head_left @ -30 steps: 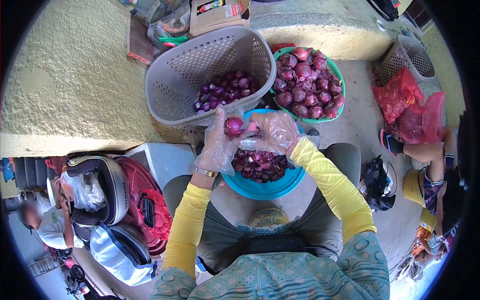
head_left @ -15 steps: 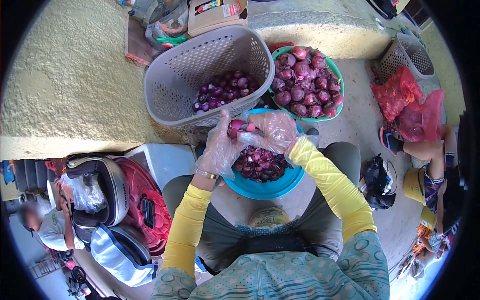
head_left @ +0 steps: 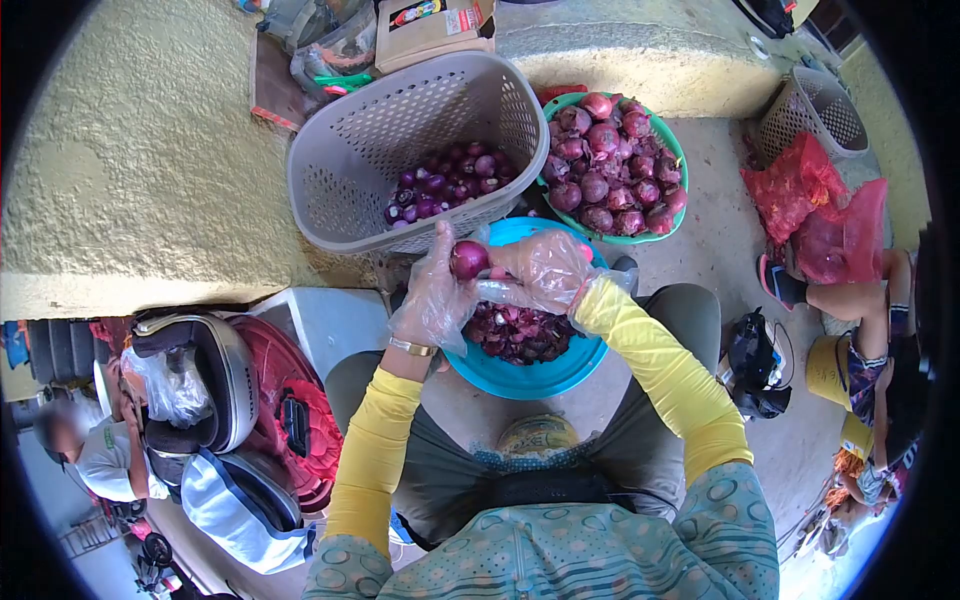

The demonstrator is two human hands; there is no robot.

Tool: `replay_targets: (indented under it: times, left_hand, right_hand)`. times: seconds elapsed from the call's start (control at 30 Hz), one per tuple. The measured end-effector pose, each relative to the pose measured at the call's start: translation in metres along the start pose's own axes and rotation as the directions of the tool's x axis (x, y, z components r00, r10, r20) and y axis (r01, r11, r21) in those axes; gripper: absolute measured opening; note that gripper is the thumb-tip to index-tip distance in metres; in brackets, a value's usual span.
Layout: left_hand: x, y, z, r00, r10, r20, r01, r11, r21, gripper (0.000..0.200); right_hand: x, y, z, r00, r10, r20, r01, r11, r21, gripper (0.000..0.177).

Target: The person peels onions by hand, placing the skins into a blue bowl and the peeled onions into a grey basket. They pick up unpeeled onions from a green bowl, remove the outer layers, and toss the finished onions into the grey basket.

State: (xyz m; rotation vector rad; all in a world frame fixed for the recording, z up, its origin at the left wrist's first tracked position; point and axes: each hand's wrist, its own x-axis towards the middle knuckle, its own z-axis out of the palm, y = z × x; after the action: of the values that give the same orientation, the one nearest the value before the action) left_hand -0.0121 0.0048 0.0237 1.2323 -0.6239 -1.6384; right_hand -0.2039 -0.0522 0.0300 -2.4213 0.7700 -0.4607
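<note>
My left hand (head_left: 434, 300), in a clear plastic glove, is closed around a red onion (head_left: 469, 260) with a smooth, shiny purple surface. Just to its right, my right hand (head_left: 546, 268), also gloved, has its fingers curled in, the thumb side towards the onion. What it grips, if anything, is hidden by the fingers and plastic. Below both hands is a blue basin (head_left: 475, 377) holding a heap of dark onion skins (head_left: 522, 333). Beyond it, a grey perforated basket (head_left: 335, 205) contains peeled onions (head_left: 455, 180). A green basin (head_left: 683, 165) beside that is piled with unpeeled onions (head_left: 603, 165).
A cardboard box (head_left: 430, 35) stands behind the grey basket. At right are red mesh sacks (head_left: 840, 235), another basket (head_left: 815, 115), a black bag (head_left: 755, 365) and a seated person's leg (head_left: 845, 300). Helmets (head_left: 235, 380) and another person (head_left: 110, 450) are at left.
The onion now sits higher and more exposed in my left hand, its smooth side showing. My right hand has shifted slightly down and left, fingers more curled.
</note>
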Motion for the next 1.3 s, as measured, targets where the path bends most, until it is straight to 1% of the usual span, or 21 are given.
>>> replay_targets:
  times: [0.03,0.07,0.13,0.23,0.37,0.43,0.57,0.63,0.67,0.73,0.87,0.93,0.97,1.0,1.03,1.07,1.13,1.17,1.23,1.27,1.3]
  left_hand:
    - [-0.001,0.005,0.003,0.997,-0.06,-0.055,0.05,0.984,-0.169,0.057]
    - [0.002,0.006,0.003,0.997,-0.06,-0.056,0.05,0.984,-0.168,0.057]
    - [0.009,0.009,0.003,0.972,-0.195,-0.129,0.109,0.867,-0.486,0.06]
    - [0.009,0.011,-0.005,0.983,-0.114,-0.145,0.031,0.877,-0.48,0.062]
    - [0.01,0.012,-0.008,0.992,-0.091,-0.082,0.037,0.863,-0.503,0.061]
    - [0.009,0.012,-0.003,0.987,-0.078,-0.137,-0.015,0.818,-0.576,0.06]
    - [0.012,0.009,-0.005,0.983,-0.089,-0.163,-0.028,0.8,-0.6,0.059]
    - [0.011,0.011,-0.007,0.984,-0.107,-0.144,0.013,0.843,-0.539,0.057]
    - [0.01,0.01,-0.006,0.984,-0.107,-0.143,0.013,0.841,-0.54,0.057]
    - [0.004,0.015,0.001,0.974,-0.159,-0.161,0.088,0.923,-0.376,0.051]
    - [-0.003,0.015,0.011,0.979,-0.175,-0.102,0.136,0.94,-0.312,0.05]
    - [0.002,0.003,0.004,0.995,-0.089,-0.048,0.08,0.981,-0.178,0.059]
    - [0.006,-0.006,-0.002,0.995,-0.091,-0.048,0.081,0.981,-0.178,0.059]
    - [0.008,-0.01,-0.005,0.998,0.066,0.012,-0.067,0.995,0.068,0.059]
    - [0.009,-0.013,-0.008,0.973,0.202,0.107,-0.225,0.927,0.299,0.06]
    - [0.01,-0.016,-0.011,0.973,0.203,0.107,-0.226,0.927,0.299,0.06]
    - [0.005,-0.006,-0.006,0.996,0.059,0.062,-0.068,0.983,0.172,0.06]
    - [0.006,-0.008,-0.007,0.996,0.059,0.062,-0.069,0.983,0.171,0.06]
    - [0.006,-0.01,-0.008,0.971,0.209,0.119,-0.239,0.888,0.393,0.06]
    - [0.006,-0.01,-0.009,0.971,0.208,0.119,-0.238,0.888,0.393,0.06]
    - [0.004,-0.003,-0.002,0.997,0.069,0.036,-0.074,0.983,0.165,0.06]
  right_hand:
    - [0.0,0.0,0.002,0.999,-0.008,0.042,0.01,0.998,-0.066,0.046]
    - [-0.001,0.0,0.003,0.999,-0.009,0.042,0.012,0.998,-0.066,0.046]
    - [-0.001,-0.006,-0.001,0.991,0.001,0.134,0.003,1.0,-0.031,0.047]
    - [-0.003,-0.001,-0.004,0.985,-0.024,0.173,0.027,1.0,-0.015,0.05]
    - [-0.002,0.0,-0.005,0.985,0.002,0.173,0.012,0.997,-0.078,0.055]
    - [-0.001,0.005,0.003,0.995,0.057,0.083,-0.051,0.996,-0.069,0.06]
    - [0.0,0.008,0.001,0.996,0.032,0.077,-0.024,0.994,-0.111,0.063]
    - [0.001,-0.001,-0.014,0.993,0.081,0.081,-0.081,0.997,-0.005,0.064]
    - [0.001,0.0,-0.014,0.993,0.081,0.083,-0.081,0.997,-0.006,0.064]
    - [0.003,0.0,-0.011,0.989,0.113,-0.096,-0.109,0.993,0.046,0.065]
    - [0.003,-0.004,-0.011,0.977,0.158,-0.146,-0.153,0.987,0.048,0.068]
    - [0.003,-0.002,-0.01,0.982,0.138,-0.128,-0.134,0.99,0.037,0.067]
    - [0.002,-0.002,-0.01,0.982,0.139,-0.126,-0.136,0.99,0.037,0.067]
    - [0.003,-0.003,-0.009,0.984,0.138,-0.11,-0.136,0.99,0.026,0.064]
    - [0.003,-0.003,-0.008,0.986,0.136,-0.094,-0.135,0.991,0.016,0.061]
    - [0.003,-0.003,-0.008,0.986,0.136,-0.095,-0.135,0.991,0.016,0.061]
    - [0.002,-0.005,-0.008,0.99,0.096,-0.107,-0.091,0.994,0.056,0.056]
    - [0.003,-0.005,-0.009,0.99,0.096,-0.107,-0.09,0.994,0.055,0.056]
    - [0.003,-0.005,-0.009,0.992,0.128,-0.006,-0.128,0.992,-0.014,0.055]
    - [0.003,-0.007,-0.009,0.992,0.129,-0.006,-0.129,0.992,-0.013,0.055]
    - [0.003,-0.009,-0.01,0.991,0.133,-0.005,-0.133,0.99,0.049,0.054]
